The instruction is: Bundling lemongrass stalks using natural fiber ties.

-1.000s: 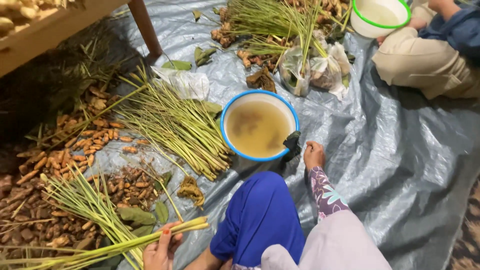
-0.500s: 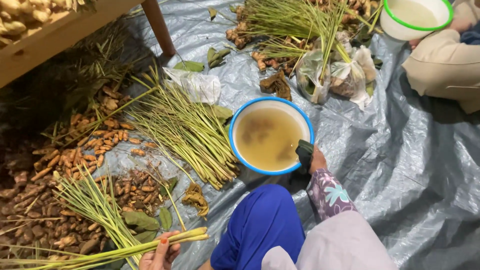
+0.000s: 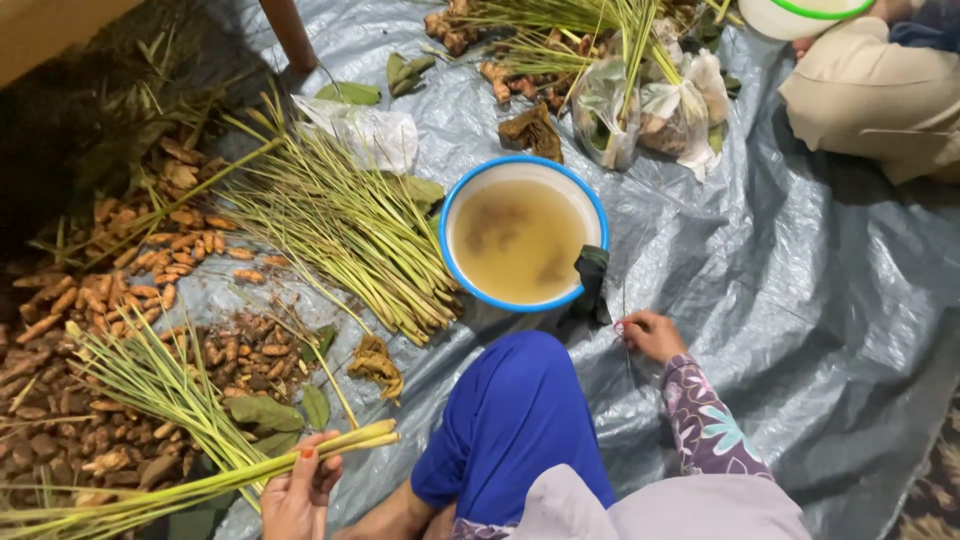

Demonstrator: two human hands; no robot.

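Taking the blue-rimmed basin (image 3: 523,170) of cloudy yellowish water as the landmark, the far left of it is covered by a spread of brown roots (image 3: 110,300) lying partly on bare ground and partly on the grey tarp (image 3: 800,300). Below and left of the basin, the left hand (image 3: 298,492) has its fingers (image 3: 322,470) closed around a few lemongrass stalks (image 3: 190,490), whose pale thick ends point toward the blue-clad knee (image 3: 510,420) while the green tops run off the lower left corner. Another small bunch of stalks (image 3: 150,380) lies on the roots just above that hand. Directly left of the basin, touching its rim, is a larger heap of lemongrass (image 3: 340,225), with a crumpled clear plastic bag (image 3: 365,135) above it. A dark cloth (image 3: 592,275) hangs over the basin's right edge. Just below and right of it, the right hand (image 3: 652,335) rests on the tarp, fingers curled and pinching something thin and reddish, too small to tell. Above the basin to the right are tied plastic bags (image 3: 650,110) of roots. Farthest right, another person's beige-clad leg (image 3: 870,100) sits beside a green-rimmed bowl (image 3: 800,15).
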